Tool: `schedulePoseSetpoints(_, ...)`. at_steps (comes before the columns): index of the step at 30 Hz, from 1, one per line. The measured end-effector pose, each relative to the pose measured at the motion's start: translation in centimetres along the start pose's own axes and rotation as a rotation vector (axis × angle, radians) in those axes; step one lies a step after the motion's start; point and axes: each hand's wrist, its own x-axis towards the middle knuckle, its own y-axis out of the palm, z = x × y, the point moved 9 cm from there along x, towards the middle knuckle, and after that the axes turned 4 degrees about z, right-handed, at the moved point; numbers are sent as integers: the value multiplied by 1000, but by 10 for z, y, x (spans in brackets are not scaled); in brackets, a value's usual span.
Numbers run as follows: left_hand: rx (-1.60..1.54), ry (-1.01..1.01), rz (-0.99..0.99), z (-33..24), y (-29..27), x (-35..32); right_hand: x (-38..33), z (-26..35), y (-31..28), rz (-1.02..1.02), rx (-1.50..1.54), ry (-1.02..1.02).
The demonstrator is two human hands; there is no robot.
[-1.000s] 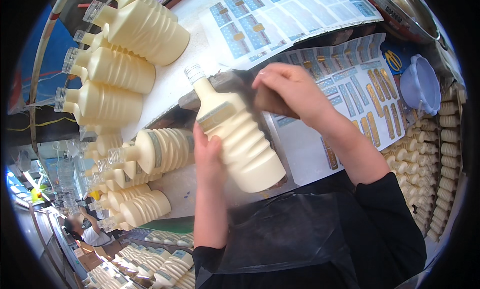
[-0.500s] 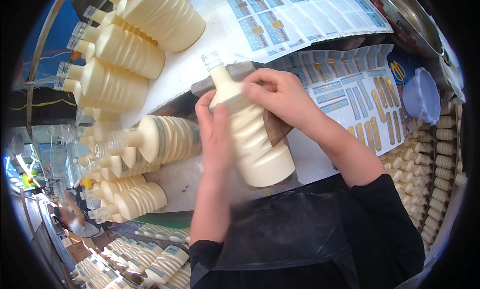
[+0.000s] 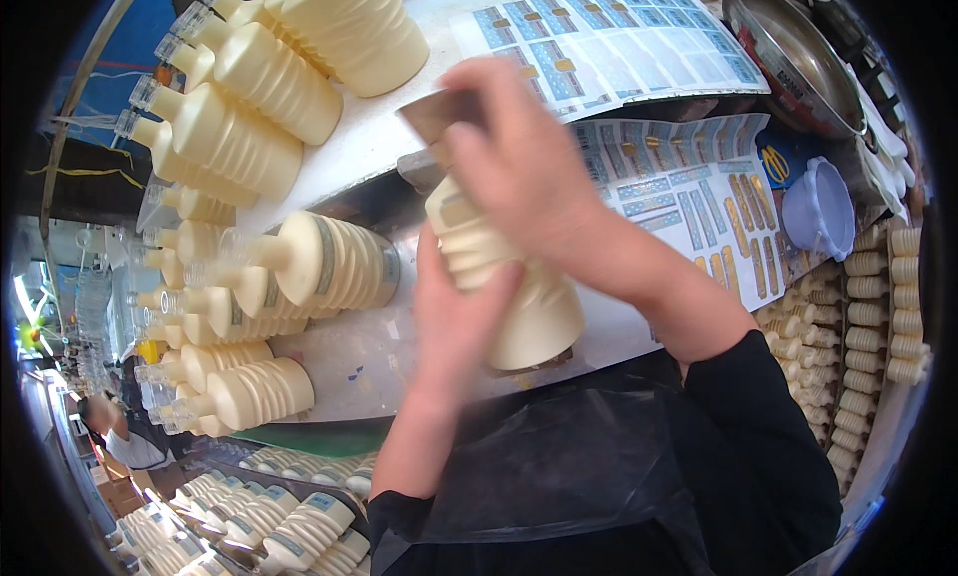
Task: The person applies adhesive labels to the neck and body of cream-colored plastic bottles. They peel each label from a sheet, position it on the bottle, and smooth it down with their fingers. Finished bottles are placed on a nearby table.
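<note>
A cream-coloured ribbed bottle (image 3: pixel 544 326) lies tilted in front of me, its base toward me. My left hand (image 3: pixel 454 301) is wrapped round its side, thumb across the ribs. Over the bottle's shoulder is my right hand (image 3: pixel 524 167), blurred, gripping a flat brown scraper-like piece (image 3: pixel 431 117). That hand and piece hide the bottle's neck. A greyish label strip (image 3: pixel 461 213) shows on the shoulder, just below the right hand.
Cream bottles with clear necks stand at the upper left (image 3: pixel 235 142) and left (image 3: pixel 329 262). Sheets of blue labels (image 3: pixel 619 37) and gold labels (image 3: pixel 748 212) lie ahead and right. A lavender bucket (image 3: pixel 818 212) and metal basin (image 3: pixel 798 52) sit at the right. Another person (image 3: pixel 135 436) is far left.
My right hand has left its pinch at the bottle's shoulder and swung the brown piece up over the neck. My left hand has shifted from the shoulder down to grip the body.
</note>
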Motion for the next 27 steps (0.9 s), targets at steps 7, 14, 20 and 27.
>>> schedulePoseSetpoints(7,-13,67,-8,14,-10,4,-9,-3,30,65,-327,-108)
schedulePoseSetpoints(14,-256,18,29,30,-7,3,-28,-64,-20,-109,-188,-3)
schedulePoseSetpoints(20,-416,-7,58,28,-2,0,-25,-61,-28,-127,-217,-119)
schedulePoseSetpoints(27,-126,24,64,14,1,-3,-18,-33,-10,-36,-82,35)
